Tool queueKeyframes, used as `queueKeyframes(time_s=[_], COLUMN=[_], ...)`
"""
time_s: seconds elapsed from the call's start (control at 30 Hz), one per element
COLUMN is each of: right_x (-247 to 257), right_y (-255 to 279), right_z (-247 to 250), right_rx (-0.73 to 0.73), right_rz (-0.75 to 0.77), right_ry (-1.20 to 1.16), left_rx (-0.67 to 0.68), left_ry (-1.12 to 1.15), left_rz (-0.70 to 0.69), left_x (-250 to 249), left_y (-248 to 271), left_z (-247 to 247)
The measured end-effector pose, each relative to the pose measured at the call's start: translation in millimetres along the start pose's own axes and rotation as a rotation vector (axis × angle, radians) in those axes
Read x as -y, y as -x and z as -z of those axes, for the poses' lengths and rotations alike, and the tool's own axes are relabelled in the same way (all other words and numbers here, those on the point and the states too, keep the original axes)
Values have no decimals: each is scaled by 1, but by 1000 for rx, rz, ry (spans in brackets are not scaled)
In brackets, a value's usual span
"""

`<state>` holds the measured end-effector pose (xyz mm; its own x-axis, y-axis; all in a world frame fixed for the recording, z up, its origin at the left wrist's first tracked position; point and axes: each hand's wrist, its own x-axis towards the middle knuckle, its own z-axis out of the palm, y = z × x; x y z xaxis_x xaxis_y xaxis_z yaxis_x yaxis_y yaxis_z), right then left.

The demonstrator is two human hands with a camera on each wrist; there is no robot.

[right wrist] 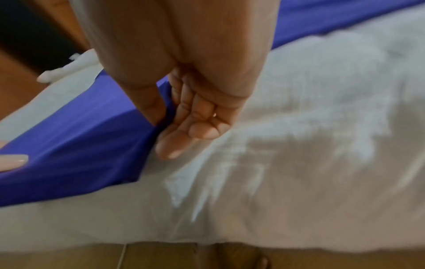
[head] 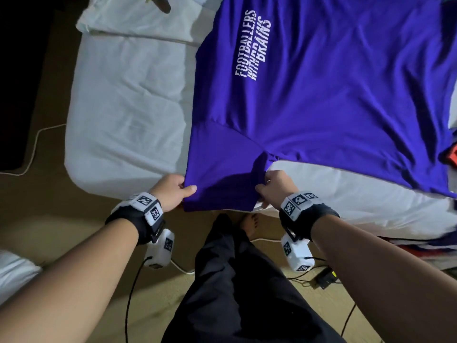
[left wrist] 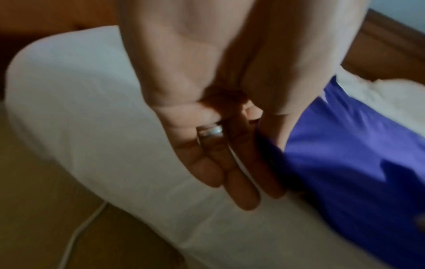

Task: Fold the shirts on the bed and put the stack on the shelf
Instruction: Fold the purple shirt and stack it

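Observation:
A purple t-shirt (head: 321, 95) with white lettering lies spread across the white bed (head: 123, 107), its sleeve hanging over the near edge. My left hand (head: 173, 188) pinches the sleeve's left corner between thumb and fingers. My right hand (head: 268, 186) pinches the sleeve's right edge near the armpit. In the left wrist view the left hand (left wrist: 264, 145) grips the purple cloth (left wrist: 345, 163) with the thumb on top. In the right wrist view the right hand (right wrist: 163, 116) holds the purple fabric (right wrist: 80, 145) between thumb and fingers.
A folded white pillow or sheet (head: 138, 18) lies at the bed's far left. A bit of red-orange cloth (head: 451, 154) peeks at the right edge. Cables (head: 32, 149) and a small black device (head: 326, 278) lie on the floor by my legs (head: 235, 293).

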<state>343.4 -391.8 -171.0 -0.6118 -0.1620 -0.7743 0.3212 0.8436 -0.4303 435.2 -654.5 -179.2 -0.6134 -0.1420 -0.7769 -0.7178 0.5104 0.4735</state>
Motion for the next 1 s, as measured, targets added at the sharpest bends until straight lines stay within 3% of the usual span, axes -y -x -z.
queueKeyframes(time_s=[0.17, 0.23, 0.33, 0.5, 0.77, 1.0], right_x=[7, 13, 26, 63, 157, 227], right_y=[-1, -4, -10, -44, -118, -185], right_z=[18, 29, 50, 87, 135, 152], right_rx=[53, 21, -119, -226, -320, -382], right_rz=[11, 21, 34, 122, 314, 449], right_ry=[250, 293, 321, 285, 317, 367], left_rx=[70, 70, -72, -290, -254, -313], left_ry=[-327, -234, -74, -38, 135, 303], left_rz=[72, 92, 85, -1, -63, -46], left_x=[-9, -22, -46, -85, -130, -166], left_y=[-4, -9, -27, -57, -120, -167], left_z=[13, 28, 53, 82, 110, 135])
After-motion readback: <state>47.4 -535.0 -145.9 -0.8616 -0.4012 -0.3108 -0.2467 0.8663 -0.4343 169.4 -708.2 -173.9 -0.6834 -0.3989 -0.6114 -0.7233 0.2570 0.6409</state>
